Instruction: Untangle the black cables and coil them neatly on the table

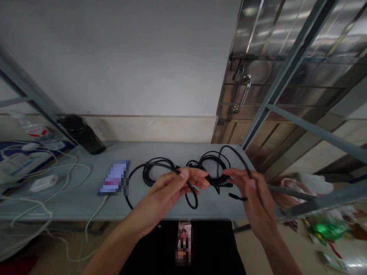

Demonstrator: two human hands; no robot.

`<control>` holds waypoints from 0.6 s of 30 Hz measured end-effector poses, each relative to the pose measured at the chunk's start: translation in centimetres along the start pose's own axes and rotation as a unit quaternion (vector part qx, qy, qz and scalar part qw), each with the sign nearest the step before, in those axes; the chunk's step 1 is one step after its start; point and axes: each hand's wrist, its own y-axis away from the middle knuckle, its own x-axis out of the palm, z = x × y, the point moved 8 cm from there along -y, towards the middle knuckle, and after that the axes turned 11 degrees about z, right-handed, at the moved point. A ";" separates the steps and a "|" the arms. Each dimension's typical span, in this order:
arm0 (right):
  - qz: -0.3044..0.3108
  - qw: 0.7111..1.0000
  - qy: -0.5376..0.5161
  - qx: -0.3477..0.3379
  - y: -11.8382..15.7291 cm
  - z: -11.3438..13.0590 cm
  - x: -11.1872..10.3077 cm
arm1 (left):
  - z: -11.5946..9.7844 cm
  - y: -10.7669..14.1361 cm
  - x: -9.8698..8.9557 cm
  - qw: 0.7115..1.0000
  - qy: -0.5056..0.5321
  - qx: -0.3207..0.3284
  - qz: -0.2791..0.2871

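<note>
A black cable [231, 148] runs between my hands above a grey table [114, 208]. My left hand [174, 185] pinches it between thumb and fingers, and a loop hangs below the fingertips. On the right, my right hand [255, 194] is closed on the same cable, whose plug end [236, 196] sticks out to the left of the palm. Behind my hands lie two coiled black cables on the table, one coil [147, 175] at centre left and another coil [202, 164] at centre right.
A phone [114, 177] with a white cable lies left of the coils. Further left are a black bottle [83, 133], a white adapter [44, 183] and tangled white cords. Grey metal posts [275, 91] frame the table. A basket [292, 189] stands beyond its right side.
</note>
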 end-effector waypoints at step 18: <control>0.138 0.852 -0.431 0.264 0.9 -4.3 10.3 | 1.1 -5.7 0.1 0.974 -0.224 0.018 0.029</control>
